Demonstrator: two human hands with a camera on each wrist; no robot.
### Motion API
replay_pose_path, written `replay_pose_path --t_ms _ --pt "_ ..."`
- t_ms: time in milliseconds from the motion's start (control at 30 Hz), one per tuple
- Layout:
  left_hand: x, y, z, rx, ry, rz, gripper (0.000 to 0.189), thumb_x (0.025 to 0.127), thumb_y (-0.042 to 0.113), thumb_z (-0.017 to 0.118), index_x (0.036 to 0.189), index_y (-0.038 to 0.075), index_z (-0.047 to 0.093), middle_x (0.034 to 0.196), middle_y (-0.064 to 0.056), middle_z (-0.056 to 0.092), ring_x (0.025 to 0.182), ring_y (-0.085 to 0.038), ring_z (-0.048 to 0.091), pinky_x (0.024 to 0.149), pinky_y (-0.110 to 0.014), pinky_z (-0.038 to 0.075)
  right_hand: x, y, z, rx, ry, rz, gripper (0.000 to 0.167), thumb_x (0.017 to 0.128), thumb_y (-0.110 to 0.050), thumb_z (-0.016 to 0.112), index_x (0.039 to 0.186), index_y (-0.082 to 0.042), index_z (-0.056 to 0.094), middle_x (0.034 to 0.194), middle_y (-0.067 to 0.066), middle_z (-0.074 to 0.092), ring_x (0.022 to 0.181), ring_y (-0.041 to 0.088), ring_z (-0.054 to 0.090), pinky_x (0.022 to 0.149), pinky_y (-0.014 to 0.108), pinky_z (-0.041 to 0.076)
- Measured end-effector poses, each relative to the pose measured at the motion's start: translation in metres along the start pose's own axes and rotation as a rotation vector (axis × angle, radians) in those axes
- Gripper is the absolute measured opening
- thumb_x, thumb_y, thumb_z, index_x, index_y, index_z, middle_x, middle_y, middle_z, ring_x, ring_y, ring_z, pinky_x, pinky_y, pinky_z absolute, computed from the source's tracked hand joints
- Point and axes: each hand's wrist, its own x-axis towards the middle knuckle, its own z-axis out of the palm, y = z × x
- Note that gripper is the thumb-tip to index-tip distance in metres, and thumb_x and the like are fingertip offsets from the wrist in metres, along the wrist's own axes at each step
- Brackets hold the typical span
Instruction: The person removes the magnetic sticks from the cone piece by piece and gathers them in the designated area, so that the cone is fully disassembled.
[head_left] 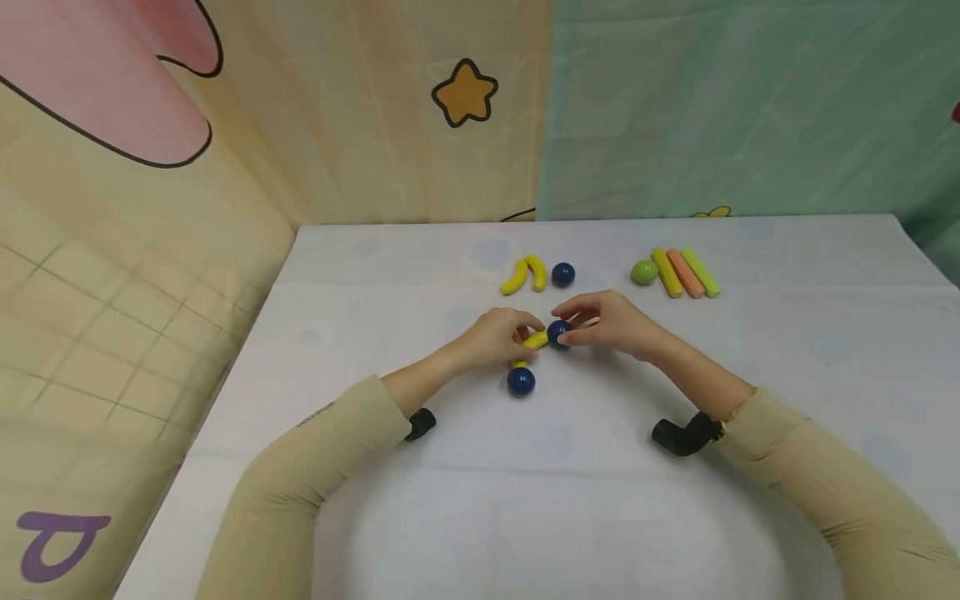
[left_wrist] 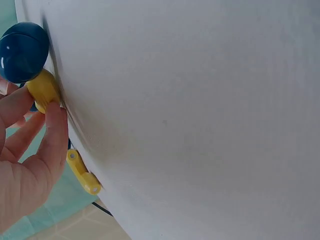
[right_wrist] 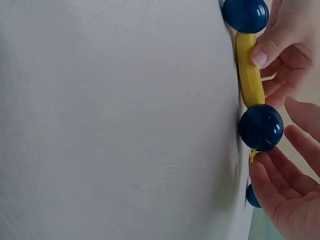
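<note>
A curved yellow magnetic rod (head_left: 537, 340) joins two dark blue balls, one at its near end (head_left: 521, 382) and the other (head_left: 558, 333) at its far right end. My left hand (head_left: 495, 337) pinches the rod between thumb and fingers, as the left wrist view also shows for the yellow rod (left_wrist: 44, 90). Around the far ball (right_wrist: 261, 127) my right hand (head_left: 611, 321) spreads relaxed fingers. In the right wrist view its thumb stands off the ball, with other fingertips right at the ball's side.
Beyond the hands lie two curved yellow rods (head_left: 515, 277) and another blue ball (head_left: 563, 274). Farther right are a green ball (head_left: 644, 272) and straight yellow, orange (head_left: 686, 273) and lime rods. Black curved pieces (head_left: 681, 436) show beside both wrists. A patterned curtain (head_left: 375, 125) borders the white table (head_left: 555, 517).
</note>
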Motion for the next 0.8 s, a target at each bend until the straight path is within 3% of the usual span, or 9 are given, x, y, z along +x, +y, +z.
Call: replay_pose_path --t_ms 433,800 --pt "-0.001 0.000 0.003 -0.025 0.079 -0.028 0.034 0.079 0.013 0.076 0.111 0.007 0.068 0.079 -0.003 0.061 0.068 -0.013 0.053 0.059 -0.018 0.040 0.005 0.000 0.012 -0.127 0.018 -0.007 0.038 0.079 -0.011 0.075 0.114 -0.001 0.065 0.104 0.011 0.065 0.092 0.024 0.060 0.080 0.036 0.051" --pt "0.001 0.001 0.004 -0.031 0.083 -0.066 0.034 0.077 0.013 0.077 0.110 0.010 0.069 0.077 -0.002 0.061 0.066 -0.011 0.052 0.057 -0.017 0.039 0.004 0.001 0.012 -0.164 0.037 -0.021 0.035 0.078 -0.011 0.075 0.110 -0.001 0.067 0.097 0.009 0.066 0.086 0.022 0.059 0.077 0.035 0.050"
